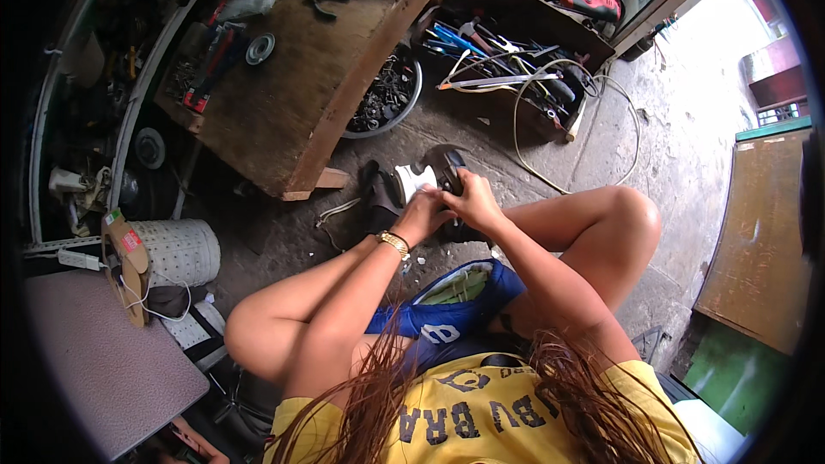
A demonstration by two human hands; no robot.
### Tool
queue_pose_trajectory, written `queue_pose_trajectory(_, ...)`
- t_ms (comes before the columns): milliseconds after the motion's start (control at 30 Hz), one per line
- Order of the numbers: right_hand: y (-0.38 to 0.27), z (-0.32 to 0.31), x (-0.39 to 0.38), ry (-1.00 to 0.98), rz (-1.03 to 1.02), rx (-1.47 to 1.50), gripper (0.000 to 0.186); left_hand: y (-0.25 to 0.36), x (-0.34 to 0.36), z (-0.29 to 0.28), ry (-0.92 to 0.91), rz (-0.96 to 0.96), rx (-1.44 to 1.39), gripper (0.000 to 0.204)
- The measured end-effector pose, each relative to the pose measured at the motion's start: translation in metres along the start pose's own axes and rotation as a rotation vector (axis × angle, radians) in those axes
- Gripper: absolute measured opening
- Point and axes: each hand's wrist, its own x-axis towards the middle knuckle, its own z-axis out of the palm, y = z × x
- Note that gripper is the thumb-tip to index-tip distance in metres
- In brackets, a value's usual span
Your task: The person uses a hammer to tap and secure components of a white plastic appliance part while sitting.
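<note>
Both of my hands are close together, low over the floor between my bent knees. My left hand (418,216), with a gold bracelet and a dark band at the wrist, is closed around a white plastic-looking part (414,181) with a curved notch in its top edge. My right hand (475,203) meets it from the right, its fingers bent near the part's lower end. At its fingertips is a dark, glossy, rounded thing (449,170); what it is and whether I grip it are unclear. My fingers hide the part's lower end.
A wooden bench (266,103) at upper left bears pliers (327,5) and a round metal disc (260,49). Beside it stand a basin (416,103) of small dark parts and a wooden tool box (516,0). A cable (637,142) loops over the floor.
</note>
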Motion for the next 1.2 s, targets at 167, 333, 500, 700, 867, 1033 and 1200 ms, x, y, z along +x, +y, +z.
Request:
queue_pose_trajectory(167, -0.006, -0.020, 0.015, 0.152, 0.021, 0.081, 0.032, -0.035, -0.018, 0.000, -0.002, -0.326, 0.544, 0.122)
queue_pose_trajectory(333, -0.017, -0.036, 0.022, 0.149, 0.063, 0.150, 0.030, -0.088, -0.018, 0.004, 0.087, -0.288, 0.455, 0.123)
queue_pose_trajectory(500, -0.019, -0.037, 0.023, 0.176, 0.097, 0.209, 0.037, -0.110, 0.001, -0.033, -0.128, -0.447, 0.411, 0.115)
queue_pose_trajectory(700, -0.021, -0.017, 0.034, 0.071, 0.049, 0.125, 0.034, -0.100, -0.020, -0.019, -0.195, -0.258, 0.473, 0.114)
queue_pose_trajectory(867, -0.023, 0.024, 0.052, 0.049, 0.011, 0.062, 0.047, -0.082, -0.042, 0.002, -0.083, -0.249, 0.499, 0.116)
queue_pose_trajectory(1033, -0.027, 0.043, 0.043, 0.029, 0.054, -0.097, 0.046, -0.068, -0.033, -0.028, -0.009, -0.077, 0.125, 0.063)
queue_pose_trajectory(1200, -0.014, 0.055, 0.034, 0.133, 0.064, -0.021, 0.044, -0.053, -0.010, -0.035, -0.042, -0.124, -0.124, 0.027)
